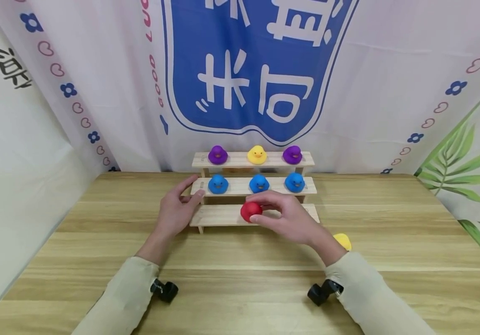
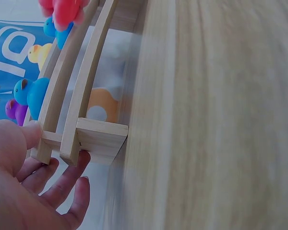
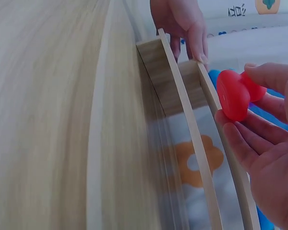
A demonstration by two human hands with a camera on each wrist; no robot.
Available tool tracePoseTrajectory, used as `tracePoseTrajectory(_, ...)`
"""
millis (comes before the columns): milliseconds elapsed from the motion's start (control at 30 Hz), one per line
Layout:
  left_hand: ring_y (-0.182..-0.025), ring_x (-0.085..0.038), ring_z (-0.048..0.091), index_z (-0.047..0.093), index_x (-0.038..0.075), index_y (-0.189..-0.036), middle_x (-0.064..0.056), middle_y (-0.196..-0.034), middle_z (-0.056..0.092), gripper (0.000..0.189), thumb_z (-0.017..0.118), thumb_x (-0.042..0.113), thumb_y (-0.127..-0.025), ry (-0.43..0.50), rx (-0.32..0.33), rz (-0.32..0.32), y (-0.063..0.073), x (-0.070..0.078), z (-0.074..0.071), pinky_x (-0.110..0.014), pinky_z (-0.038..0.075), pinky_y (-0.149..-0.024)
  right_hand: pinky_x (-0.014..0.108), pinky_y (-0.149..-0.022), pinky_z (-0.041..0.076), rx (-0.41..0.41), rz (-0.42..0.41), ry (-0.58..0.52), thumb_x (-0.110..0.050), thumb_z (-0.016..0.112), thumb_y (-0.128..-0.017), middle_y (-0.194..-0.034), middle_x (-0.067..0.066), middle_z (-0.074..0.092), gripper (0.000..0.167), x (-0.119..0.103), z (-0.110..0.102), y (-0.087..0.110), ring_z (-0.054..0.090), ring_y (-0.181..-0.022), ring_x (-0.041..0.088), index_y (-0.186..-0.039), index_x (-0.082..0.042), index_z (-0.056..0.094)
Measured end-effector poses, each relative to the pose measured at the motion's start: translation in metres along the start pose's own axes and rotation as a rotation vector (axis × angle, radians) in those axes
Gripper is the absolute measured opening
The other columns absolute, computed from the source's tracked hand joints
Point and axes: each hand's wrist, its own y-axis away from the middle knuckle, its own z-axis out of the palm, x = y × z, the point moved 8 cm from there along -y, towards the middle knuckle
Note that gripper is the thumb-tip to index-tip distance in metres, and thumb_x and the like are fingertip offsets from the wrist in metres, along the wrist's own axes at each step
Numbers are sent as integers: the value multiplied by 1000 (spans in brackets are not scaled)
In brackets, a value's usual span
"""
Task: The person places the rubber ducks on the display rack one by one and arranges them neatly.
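A red rubber duck is pinched between the thumb and fingers of my right hand, held above the bottom tier of a three-tier wooden stand. In the right wrist view the duck shows its flat base. My left hand holds the left end of the stand, thumb on the middle tier and fingers around its end, as the left wrist view shows. Blue ducks sit along the middle tier. On the top tier, a yellow duck sits between two purple ducks.
A yellow object lies on the wooden table to the right, partly hidden by my right forearm. Behind the stand hangs a white curtain with a blue printed panel. White walls with leaf prints flank the table.
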Motion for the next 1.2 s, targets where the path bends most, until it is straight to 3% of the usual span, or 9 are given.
tracePoseTrajectory(267,-120,-31,69,47,32,-161,-6,-170,43,56,63,39,-107,-4,2,-3,0,1,0,-22,55,-79,49,-104,59,-35,-34,6,-20,78,-99,-132,5,73,39,-6,23,-12,69,-117,21,-136,-13,71)
tracePoseTrajectory(567,-122,-33,68,47,31,-161,-7,-169,45,57,64,41,-107,-35,12,-2,-1,1,0,-27,56,-83,33,-105,58,-51,-43,21,-18,78,-98,-139,5,71,40,-8,40,-21,68,-125,21,-137,-8,70)
tracePoseTrajectory(833,-127,-35,68,47,32,-161,-7,-168,46,57,64,40,-107,-38,10,-1,-2,-1,0,-45,59,-99,36,-109,56,-55,-33,57,-24,78,-99,-140,1,70,40,-7,52,-29,63,-131,20,-137,-14,71)
tracePoseTrajectory(1200,-129,-35,67,46,31,-162,-7,-168,45,59,64,40,-107,-30,0,-9,-3,-3,0,-43,60,-97,32,-106,56,-55,14,29,-23,77,-99,-140,1,69,39,0,67,-36,65,-126,18,-137,-14,70)
